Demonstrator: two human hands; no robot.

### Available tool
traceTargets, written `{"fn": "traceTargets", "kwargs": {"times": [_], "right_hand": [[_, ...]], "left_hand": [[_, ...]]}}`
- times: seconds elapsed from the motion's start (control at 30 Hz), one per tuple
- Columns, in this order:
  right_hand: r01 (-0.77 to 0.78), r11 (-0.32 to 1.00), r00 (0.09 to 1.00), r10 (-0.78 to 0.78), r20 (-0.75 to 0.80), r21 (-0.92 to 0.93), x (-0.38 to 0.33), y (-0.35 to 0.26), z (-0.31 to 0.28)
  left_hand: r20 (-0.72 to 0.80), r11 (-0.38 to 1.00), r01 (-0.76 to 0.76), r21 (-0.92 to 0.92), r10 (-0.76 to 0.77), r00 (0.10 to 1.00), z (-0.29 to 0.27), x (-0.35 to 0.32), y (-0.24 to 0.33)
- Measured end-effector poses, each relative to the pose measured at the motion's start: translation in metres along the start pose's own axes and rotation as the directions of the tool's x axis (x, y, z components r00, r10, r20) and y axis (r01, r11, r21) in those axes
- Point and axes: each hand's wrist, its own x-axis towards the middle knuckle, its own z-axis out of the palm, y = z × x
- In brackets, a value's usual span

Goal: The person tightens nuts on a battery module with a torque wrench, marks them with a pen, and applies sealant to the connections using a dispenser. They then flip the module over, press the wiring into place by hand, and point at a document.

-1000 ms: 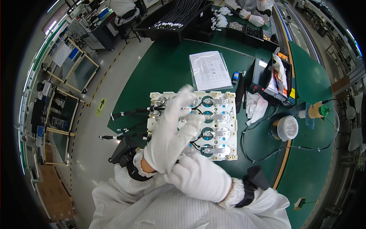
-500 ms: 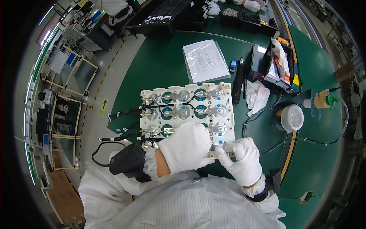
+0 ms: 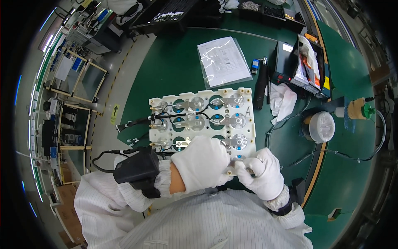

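Note:
A white plastic panel (image 3: pixel 213 131) with rows of round holes, clear discs and metal strips lies before me on the green table. My left hand (image 3: pixel 201 162), white-gloved, is curled over its near edge; its fingertips and whatever they hold are hidden. At the near right corner my right hand (image 3: pixel 262 172), also gloved, is closed with thumb and fingers bent together. A small bit of something metallic shows between them, too little to name. A black wire harness (image 3: pixel 139 121) runs across the panel and out past its left side.
Beyond the panel lies a sheet in a clear sleeve (image 3: pixel 224 62). To the right are a black screwdriver-like tool (image 3: pixel 260 85), a black box (image 3: pixel 285 62), a crumpled white cloth (image 3: pixel 282 101) and a white tub (image 3: pixel 321 127). A looped cable (image 3: pixel 304 156) crosses the table's right side.
The whole view has shifted slightly. Both hands stay at the panel's near edge, with only slight movement of the right fingers.

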Motion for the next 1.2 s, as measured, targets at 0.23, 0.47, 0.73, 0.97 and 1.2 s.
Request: {"fn": "traceTargets", "kwargs": {"times": [0.23,0.47,0.73,0.97,1.2], "right_hand": [[0.063,0.982,0.997,-0.054,0.052,-0.181,0.028,-0.033,-0.004],[0.163,0.869,0.948,-0.007,0.318,-0.467,0.042,-0.047,0.031],[0.259,0.862,0.903,-0.056,0.427,-0.435,0.057,-0.054,0.034],[0.081,0.987,0.954,-0.037,0.299,-0.137,0.051,-0.044,0.038],[0.068,0.974,0.957,-0.002,0.29,-0.218,0.047,-0.049,0.036]], "left_hand": [[-0.411,0.983,-0.021,-0.184,-0.058,0.91,0.006,-0.053,-0.031],[-0.536,0.998,-0.048,-0.045,0.016,0.844,0.026,-0.055,-0.03],[-0.529,0.995,-0.041,-0.088,-0.011,0.849,0.031,-0.054,-0.035],[-0.435,0.997,-0.025,0.07,0.053,0.899,0.022,-0.06,-0.033],[-0.556,1.0,0.028,0.012,-0.017,0.831,0.034,-0.056,-0.027]]}}
